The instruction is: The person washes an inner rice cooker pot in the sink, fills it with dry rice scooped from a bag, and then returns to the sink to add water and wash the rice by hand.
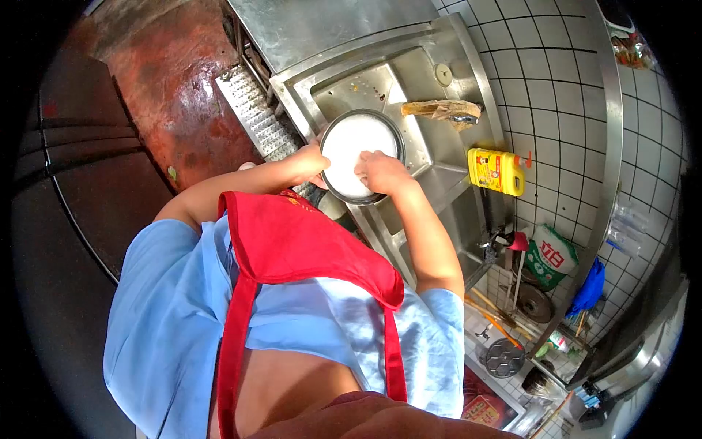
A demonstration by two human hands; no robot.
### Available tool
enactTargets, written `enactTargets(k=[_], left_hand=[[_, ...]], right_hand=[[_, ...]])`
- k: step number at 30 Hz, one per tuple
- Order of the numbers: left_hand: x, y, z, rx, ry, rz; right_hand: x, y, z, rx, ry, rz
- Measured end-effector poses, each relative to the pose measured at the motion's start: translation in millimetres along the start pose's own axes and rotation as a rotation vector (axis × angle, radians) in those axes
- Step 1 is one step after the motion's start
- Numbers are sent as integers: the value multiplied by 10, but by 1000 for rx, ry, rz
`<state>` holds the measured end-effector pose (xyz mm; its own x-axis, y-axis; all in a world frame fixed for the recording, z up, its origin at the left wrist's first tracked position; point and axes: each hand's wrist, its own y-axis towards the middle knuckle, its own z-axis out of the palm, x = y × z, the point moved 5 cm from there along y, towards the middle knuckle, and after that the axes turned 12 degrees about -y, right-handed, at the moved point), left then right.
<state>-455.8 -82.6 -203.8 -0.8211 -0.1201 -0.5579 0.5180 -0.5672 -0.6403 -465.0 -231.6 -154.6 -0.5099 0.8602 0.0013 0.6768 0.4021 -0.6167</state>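
Observation:
A round metal pot [401, 135] with a dark rim is held over the front edge of the sink. White contents [352, 139] fill it; whether they are grain, liquid or both I cannot tell. My left hand [311, 162] is closed on the pot's rim at the left side. Inside the pot, my right hand [380, 172] has its fingers curled down against the white contents. Its fingertips are hidden, and so is anything they hold.
Behind the pot is a steel sink [409, 69] with food bits in its basin. A wrapped brown item [439, 110] lies across the sink's divider. Near the tiled wall stands a yellow bottle [496, 170]. A perforated metal step [256, 110] is at the left, above a wet red floor [172, 95].

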Motion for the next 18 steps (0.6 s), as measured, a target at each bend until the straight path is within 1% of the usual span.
enactTargets(k=[5,8,10,11,12,13,14,15,16,17,18], left_hand=[[42,74,-10,74,-19,-2],[-18,6,-9,21,22,4],[-72,-38,18,-12,37,10],[-95,-71,26,-41,21,-20],[74,119,-52,31,6,11],[151,204,-115,4,71,-66],[162,243,-142,-26,131,-146],[90,170,-115,-46,117,-121],[49,82,-94,-61,105,-99],[142,196,-133,33,217,5],[-24,8,-52,20,133,-92]], right_hand=[[14,-32,11,-16,12,-9],[-31,-185,-91,-382,237,-27],[-213,-304,-29,-618,217,120],[-291,-370,-43,-740,212,183],[-360,-457,-96,-781,155,329],[-522,-486,65,-788,196,481],[-642,-541,233,-859,245,656],[-901,-494,664,-792,572,785],[-996,-450,934,-830,899,790],[-1117,-357,1223,-660,1134,784],[-1014,-352,1185,-657,1326,845]])
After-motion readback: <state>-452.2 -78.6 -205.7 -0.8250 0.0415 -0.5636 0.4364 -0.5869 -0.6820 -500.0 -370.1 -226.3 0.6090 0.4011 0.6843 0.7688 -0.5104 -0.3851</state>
